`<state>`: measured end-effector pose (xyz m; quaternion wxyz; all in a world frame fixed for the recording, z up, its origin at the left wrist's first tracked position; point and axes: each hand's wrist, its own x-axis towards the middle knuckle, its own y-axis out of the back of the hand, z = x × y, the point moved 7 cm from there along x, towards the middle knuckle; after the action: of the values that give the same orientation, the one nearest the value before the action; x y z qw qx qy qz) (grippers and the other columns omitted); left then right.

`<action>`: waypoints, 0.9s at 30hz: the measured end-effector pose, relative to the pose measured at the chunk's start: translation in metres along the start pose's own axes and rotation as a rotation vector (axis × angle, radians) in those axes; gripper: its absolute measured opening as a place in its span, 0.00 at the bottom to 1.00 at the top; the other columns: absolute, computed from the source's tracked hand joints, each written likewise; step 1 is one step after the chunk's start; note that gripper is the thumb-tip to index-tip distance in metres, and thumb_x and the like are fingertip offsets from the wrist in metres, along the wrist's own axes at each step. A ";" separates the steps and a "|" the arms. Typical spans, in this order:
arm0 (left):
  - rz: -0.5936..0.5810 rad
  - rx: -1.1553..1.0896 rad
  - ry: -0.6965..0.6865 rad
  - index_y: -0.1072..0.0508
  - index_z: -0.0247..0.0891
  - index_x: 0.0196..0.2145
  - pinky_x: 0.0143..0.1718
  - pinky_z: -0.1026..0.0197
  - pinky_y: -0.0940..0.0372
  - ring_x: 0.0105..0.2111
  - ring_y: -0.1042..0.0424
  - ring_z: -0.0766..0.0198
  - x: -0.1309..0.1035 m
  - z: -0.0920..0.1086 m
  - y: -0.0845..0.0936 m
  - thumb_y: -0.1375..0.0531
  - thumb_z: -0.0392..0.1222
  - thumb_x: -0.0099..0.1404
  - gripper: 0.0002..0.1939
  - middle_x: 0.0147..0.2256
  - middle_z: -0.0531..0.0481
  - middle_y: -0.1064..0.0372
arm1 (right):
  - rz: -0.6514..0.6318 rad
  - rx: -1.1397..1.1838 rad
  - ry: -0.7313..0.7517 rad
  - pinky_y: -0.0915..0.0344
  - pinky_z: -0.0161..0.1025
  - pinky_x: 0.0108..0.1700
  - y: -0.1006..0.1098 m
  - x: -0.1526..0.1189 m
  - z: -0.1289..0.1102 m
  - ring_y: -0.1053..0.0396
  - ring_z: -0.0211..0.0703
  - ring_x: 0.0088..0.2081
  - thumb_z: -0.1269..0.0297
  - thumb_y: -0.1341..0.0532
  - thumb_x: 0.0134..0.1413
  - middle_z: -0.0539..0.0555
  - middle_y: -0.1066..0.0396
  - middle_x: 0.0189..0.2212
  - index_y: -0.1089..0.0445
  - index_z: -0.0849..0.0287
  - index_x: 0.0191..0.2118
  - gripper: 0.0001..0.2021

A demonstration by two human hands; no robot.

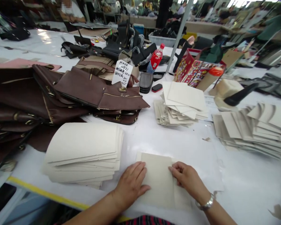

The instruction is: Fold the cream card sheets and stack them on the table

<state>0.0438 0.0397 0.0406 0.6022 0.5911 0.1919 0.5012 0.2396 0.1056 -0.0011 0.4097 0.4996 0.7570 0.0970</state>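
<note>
A beige cardboard sheet (157,182) lies flat on a paler sheet (181,195) at the front of the white table. My left hand (133,181) rests on its left edge with the fingers stretched out. At the right edge, my right hand (186,176) has its thumb and forefinger pinched together on the cardboard; a silvery watch is on that wrist. Left of my hands is a stack of large off-white sheets (84,143), curved over at the left. Beyond them stands an uneven pile of smaller cream cards (184,97).
Brown leather bag pieces (81,86) with a handwritten tag (122,73) cover the left. Fanned-out cards (255,128) lie at the right. Farther back are a red-capped bottle (155,59), a patterned bag (189,67) and a metal pole (179,34). A yellow strip (46,192) marks the front edge.
</note>
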 end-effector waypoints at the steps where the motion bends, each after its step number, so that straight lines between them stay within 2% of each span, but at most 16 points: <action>1: -0.009 0.014 0.003 0.35 0.31 0.45 0.46 0.53 0.38 0.48 0.40 0.53 0.000 -0.001 -0.003 0.46 0.52 0.58 0.23 0.47 0.39 0.37 | 0.004 -0.018 -0.001 0.41 0.32 0.22 0.000 0.000 -0.001 0.35 0.36 0.17 0.52 0.49 0.50 0.45 0.38 0.16 0.39 0.57 0.25 0.14; 6: -0.075 0.045 0.017 0.33 0.33 0.42 0.45 0.55 0.38 0.49 0.40 0.54 0.003 -0.002 -0.008 0.47 0.52 0.59 0.21 0.51 0.41 0.41 | 0.020 -0.144 0.023 0.40 0.34 0.25 0.000 0.003 -0.006 0.35 0.37 0.17 0.54 0.50 0.52 0.46 0.35 0.16 0.40 0.56 0.24 0.13; 8: -0.113 0.046 0.014 0.33 0.34 0.43 0.45 0.55 0.38 0.49 0.41 0.54 0.004 -0.002 -0.010 0.47 0.53 0.59 0.21 0.52 0.42 0.42 | 0.044 -0.260 0.059 0.41 0.34 0.24 0.003 0.004 -0.011 0.36 0.38 0.18 0.55 0.50 0.52 0.46 0.35 0.15 0.41 0.56 0.23 0.13; 12: -0.148 0.045 -0.004 0.33 0.35 0.42 0.44 0.55 0.37 0.49 0.40 0.54 0.004 -0.003 -0.014 0.47 0.52 0.59 0.20 0.53 0.42 0.43 | 0.244 -0.568 0.179 0.41 0.37 0.25 0.011 -0.007 -0.028 0.35 0.42 0.22 0.59 0.47 0.51 0.51 0.34 0.20 0.38 0.57 0.27 0.08; 14: -0.146 0.052 -0.013 0.33 0.35 0.42 0.44 0.54 0.37 0.49 0.41 0.53 0.003 -0.003 -0.016 0.47 0.51 0.59 0.19 0.53 0.42 0.44 | 0.333 -0.611 0.342 0.38 0.40 0.30 0.005 -0.018 -0.043 0.34 0.44 0.28 0.64 0.49 0.53 0.54 0.33 0.26 0.36 0.59 0.34 0.07; 15: -0.146 0.056 -0.021 0.33 0.35 0.43 0.45 0.53 0.37 0.50 0.41 0.53 0.002 -0.002 -0.018 0.47 0.50 0.59 0.19 0.54 0.41 0.45 | 0.333 -0.601 0.461 0.37 0.41 0.35 -0.003 -0.024 -0.052 0.34 0.44 0.32 0.67 0.50 0.54 0.56 0.32 0.29 0.36 0.60 0.37 0.08; 17: -0.154 0.065 -0.041 0.34 0.34 0.45 0.46 0.53 0.38 0.51 0.43 0.52 0.000 -0.002 -0.022 0.46 0.49 0.59 0.20 0.54 0.41 0.46 | 0.245 -0.568 0.714 0.39 0.42 0.45 -0.027 -0.036 -0.066 0.36 0.44 0.42 0.72 0.52 0.54 0.58 0.33 0.39 0.39 0.62 0.46 0.14; 19: -0.161 0.067 -0.062 0.37 0.33 0.49 0.47 0.54 0.38 0.52 0.44 0.53 -0.002 -0.003 -0.025 0.46 0.46 0.59 0.22 0.54 0.40 0.46 | 0.135 -0.553 0.889 0.45 0.43 0.53 -0.050 -0.043 -0.074 0.44 0.45 0.52 0.74 0.52 0.53 0.60 0.39 0.50 0.45 0.65 0.53 0.20; 21: -0.163 0.065 -0.072 0.39 0.32 0.51 0.48 0.56 0.39 0.53 0.45 0.54 -0.003 -0.004 -0.025 0.46 0.44 0.59 0.23 0.54 0.40 0.45 | 0.084 -0.572 0.948 0.49 0.46 0.56 -0.063 -0.042 -0.075 0.54 0.48 0.57 0.71 0.51 0.53 0.60 0.47 0.55 0.50 0.68 0.57 0.24; 23: -0.173 0.061 -0.088 0.39 0.31 0.51 0.48 0.56 0.39 0.53 0.45 0.54 -0.003 -0.005 -0.024 0.46 0.44 0.59 0.23 0.53 0.40 0.45 | 0.082 -0.605 0.927 0.52 0.50 0.57 -0.067 -0.036 -0.072 0.59 0.52 0.59 0.62 0.49 0.53 0.61 0.53 0.58 0.53 0.69 0.58 0.28; 25: -0.183 0.050 -0.103 0.38 0.31 0.50 0.48 0.56 0.39 0.53 0.45 0.54 -0.002 -0.005 -0.022 0.46 0.44 0.58 0.23 0.54 0.40 0.45 | 0.099 -0.635 0.878 0.53 0.52 0.57 -0.065 -0.029 -0.067 0.61 0.55 0.59 0.53 0.48 0.51 0.61 0.56 0.59 0.54 0.69 0.59 0.33; 27: -0.187 0.029 -0.101 0.37 0.32 0.49 0.47 0.56 0.38 0.53 0.46 0.53 -0.001 -0.006 -0.019 0.46 0.46 0.58 0.23 0.54 0.40 0.46 | 0.136 -0.655 0.821 0.52 0.52 0.56 -0.058 -0.023 -0.061 0.60 0.55 0.59 0.49 0.47 0.49 0.63 0.57 0.59 0.54 0.69 0.59 0.37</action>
<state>0.0457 0.0460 0.0217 0.6465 0.6038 0.2231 0.4095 0.1599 0.0741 0.0181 0.2068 0.3143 0.7511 0.5425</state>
